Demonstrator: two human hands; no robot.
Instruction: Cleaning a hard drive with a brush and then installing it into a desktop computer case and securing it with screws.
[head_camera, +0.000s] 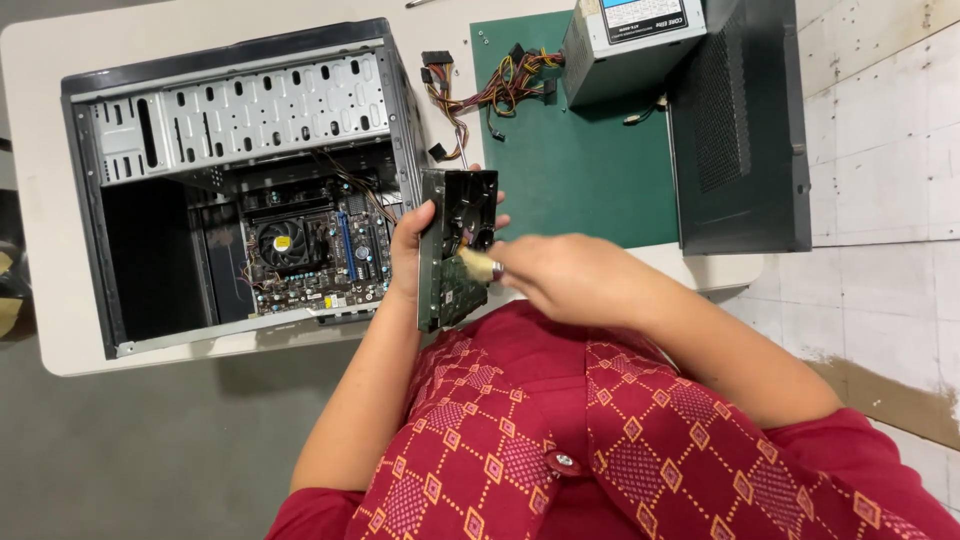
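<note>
Fingers of the left hand (408, 252) clamp a hard drive (455, 245) upright above the table edge; the right hand (560, 275) pinches a small brush (476, 264) against its green circuit board; black metal casing, flat rectangular slab.

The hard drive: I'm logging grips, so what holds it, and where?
The left hand grips the hard drive by its left edge; the right hand holds a small brush against it.

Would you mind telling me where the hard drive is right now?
In the head view, the hard drive is centre frame, held upright in the left hand, just right of the open computer case, with the right hand brushing it.
</note>
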